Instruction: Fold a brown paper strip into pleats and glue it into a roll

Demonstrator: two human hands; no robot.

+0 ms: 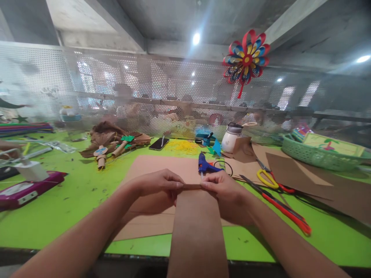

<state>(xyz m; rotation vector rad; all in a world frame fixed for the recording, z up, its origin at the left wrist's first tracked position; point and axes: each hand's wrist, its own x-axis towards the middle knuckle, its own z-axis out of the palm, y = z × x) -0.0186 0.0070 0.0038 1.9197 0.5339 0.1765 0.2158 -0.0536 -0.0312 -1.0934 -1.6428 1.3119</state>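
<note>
A long strip of brown paper (198,231) runs from the middle of the table towards me, past the near edge. Its far end is folded or rolled into a narrow band. My left hand (162,187) pinches the left end of that band between thumb and fingers. At the band's right end, my right hand (227,191) pinches it the same way. Beneath both hands lies a larger brown sheet (145,227). Just beyond my right hand rests a blue glue gun (204,164), its nozzle pointing towards the strip.
Scissors with yellow handles (268,179) and a red-handled cutting tool (286,212) lie at right, near brown sheets (292,173) and a green basket (324,154). A purple power strip (31,191) sits at left. Farther back are a phone (159,144) and a white jug (230,138).
</note>
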